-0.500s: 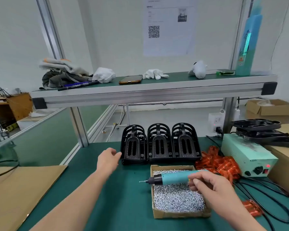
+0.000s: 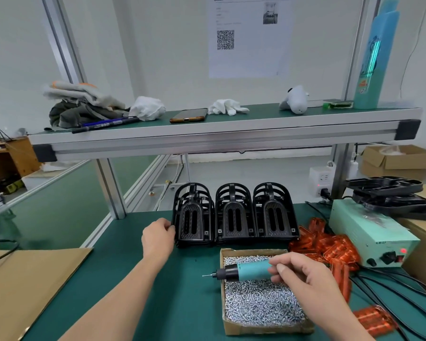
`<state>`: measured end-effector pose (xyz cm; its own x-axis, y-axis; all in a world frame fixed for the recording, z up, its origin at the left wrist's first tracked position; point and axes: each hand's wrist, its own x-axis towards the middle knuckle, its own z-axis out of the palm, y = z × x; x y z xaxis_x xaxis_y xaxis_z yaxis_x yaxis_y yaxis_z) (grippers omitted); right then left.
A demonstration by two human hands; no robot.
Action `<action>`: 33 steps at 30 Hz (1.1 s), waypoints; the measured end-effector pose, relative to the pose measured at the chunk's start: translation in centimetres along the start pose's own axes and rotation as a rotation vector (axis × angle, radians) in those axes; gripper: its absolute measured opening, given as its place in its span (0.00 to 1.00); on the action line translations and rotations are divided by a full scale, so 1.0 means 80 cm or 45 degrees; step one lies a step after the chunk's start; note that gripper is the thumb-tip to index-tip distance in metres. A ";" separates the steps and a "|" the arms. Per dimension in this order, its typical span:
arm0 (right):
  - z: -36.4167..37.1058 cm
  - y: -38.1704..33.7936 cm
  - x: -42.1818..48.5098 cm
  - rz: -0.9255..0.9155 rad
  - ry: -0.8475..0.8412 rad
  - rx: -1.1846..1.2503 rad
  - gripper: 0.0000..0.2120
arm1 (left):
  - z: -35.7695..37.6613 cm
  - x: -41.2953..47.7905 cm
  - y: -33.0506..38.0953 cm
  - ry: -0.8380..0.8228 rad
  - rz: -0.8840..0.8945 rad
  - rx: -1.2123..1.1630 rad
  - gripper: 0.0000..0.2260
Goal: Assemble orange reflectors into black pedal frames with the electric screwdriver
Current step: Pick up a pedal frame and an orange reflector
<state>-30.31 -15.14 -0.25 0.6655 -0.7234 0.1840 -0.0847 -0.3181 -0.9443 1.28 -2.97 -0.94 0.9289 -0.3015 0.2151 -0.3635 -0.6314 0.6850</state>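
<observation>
Three stacks of black pedal frames (image 2: 234, 215) stand side by side at the back of the green mat. My left hand (image 2: 158, 238) touches the left side of the leftmost stack, fingers curled against its edge; whether it grips a frame I cannot tell. My right hand (image 2: 303, 274) holds the teal electric screwdriver (image 2: 246, 270) level above a cardboard box of silver screws (image 2: 261, 303), bit pointing left. A heap of orange reflectors (image 2: 327, 247) lies right of the frames, and a few more orange reflectors (image 2: 375, 319) lie at the front right.
A pale green power supply (image 2: 369, 232) with black cables sits at the right, with black trays (image 2: 389, 193) on a box behind it. A cardboard sheet (image 2: 22, 286) lies at the left. The overhead shelf (image 2: 219, 134) carries a phone, gloves, pens and cloth.
My left hand has moved forward to the leftmost stack of frames and now touches its side. The right hand with the screwdriver has stayed over the screw box.
</observation>
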 end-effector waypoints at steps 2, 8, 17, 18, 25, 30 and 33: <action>0.003 -0.003 -0.002 -0.013 -0.004 0.001 0.15 | -0.006 -0.010 0.001 0.034 0.008 -0.048 0.07; 0.019 -0.016 -0.016 -0.045 -0.039 0.065 0.15 | -0.040 -0.066 -0.006 0.124 0.053 -0.206 0.07; 0.060 -0.035 -0.074 -0.155 -0.267 -0.080 0.25 | -0.062 -0.201 -0.017 0.010 0.001 -0.696 0.08; 0.064 -0.036 -0.082 -0.167 -0.292 -0.086 0.24 | -0.062 -0.216 -0.019 -0.022 -0.006 -0.728 0.08; 0.066 -0.042 -0.136 -0.136 -0.437 0.146 0.10 | -0.056 -0.285 -0.037 -0.183 -0.071 -0.989 0.05; 0.066 -0.037 -0.169 -0.139 -0.388 0.206 0.08 | -0.051 -0.307 -0.039 -0.394 -0.151 -1.156 0.04; 0.060 -0.027 -0.180 -0.314 -0.262 0.055 0.11 | -0.050 -0.316 -0.044 -0.537 -0.160 -1.159 0.06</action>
<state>-36.19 -1.10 -2.19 0.7985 -0.4870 0.3538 0.1263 -0.4392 -0.8895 -20.66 9.76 -5.98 0.7916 -0.6098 -0.0379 0.0909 0.0562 0.9943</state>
